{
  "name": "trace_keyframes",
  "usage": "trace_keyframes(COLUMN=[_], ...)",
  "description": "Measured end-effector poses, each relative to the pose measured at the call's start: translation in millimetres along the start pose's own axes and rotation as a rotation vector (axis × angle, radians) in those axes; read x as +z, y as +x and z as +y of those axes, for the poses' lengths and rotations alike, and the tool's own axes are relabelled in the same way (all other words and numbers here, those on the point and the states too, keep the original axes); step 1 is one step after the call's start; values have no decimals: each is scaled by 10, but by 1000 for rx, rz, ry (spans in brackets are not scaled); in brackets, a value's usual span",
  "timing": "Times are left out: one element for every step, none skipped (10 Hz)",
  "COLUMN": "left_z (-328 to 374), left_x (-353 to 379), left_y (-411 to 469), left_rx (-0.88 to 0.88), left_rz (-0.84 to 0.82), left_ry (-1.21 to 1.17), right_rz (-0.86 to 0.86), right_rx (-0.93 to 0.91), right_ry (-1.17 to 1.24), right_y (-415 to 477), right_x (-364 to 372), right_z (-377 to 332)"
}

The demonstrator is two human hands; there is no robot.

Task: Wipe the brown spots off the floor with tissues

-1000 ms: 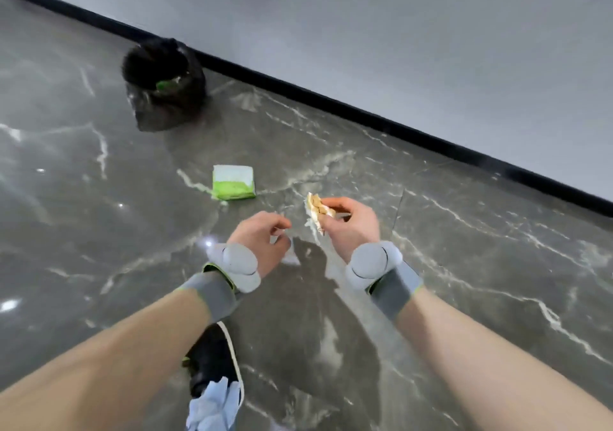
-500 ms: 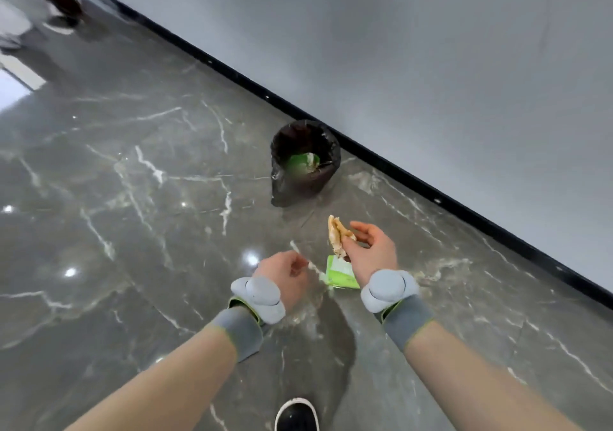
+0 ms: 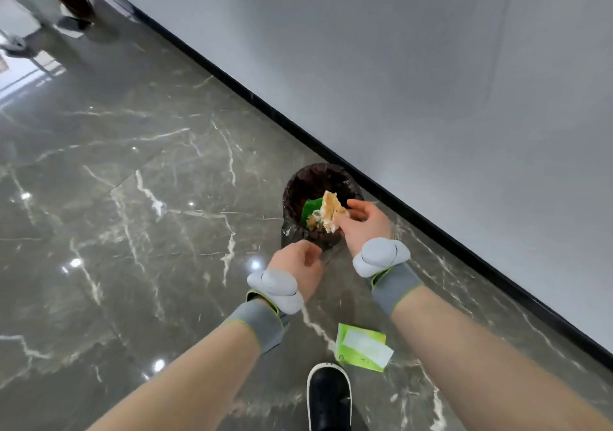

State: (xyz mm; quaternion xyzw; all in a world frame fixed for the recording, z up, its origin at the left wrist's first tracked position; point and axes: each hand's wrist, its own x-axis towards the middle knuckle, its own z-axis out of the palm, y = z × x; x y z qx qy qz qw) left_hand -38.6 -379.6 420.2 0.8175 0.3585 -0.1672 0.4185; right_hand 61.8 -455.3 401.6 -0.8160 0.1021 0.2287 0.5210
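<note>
Tissue [image 3: 331, 210], crumpled and stained brown, is pinched in the right hand [image 3: 365, 223] above the black-lined bin [image 3: 298, 191]; the left hand [image 3: 297, 266] hangs beside the bin, fingers loosely curled, holding nothing; a green tissue pack [image 3: 363, 347] lies on the floor [image 3: 132, 231].

Bright, floor [image 3: 132, 231] glare, blurry edges
</note>
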Motion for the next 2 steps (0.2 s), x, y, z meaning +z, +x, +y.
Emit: trace_keyframes(left_z=[23,-53], left_x=[-9,-23], left_y=[456,532], left_rx=[-46,-79], left_rz=[-7,-12], left_ry=[-54,-116], right_rz=[6,14], right_rx=[67,126], right_ry=[25,36], right_y=[491,566], right_x=[196,236], right_z=[-18,70])
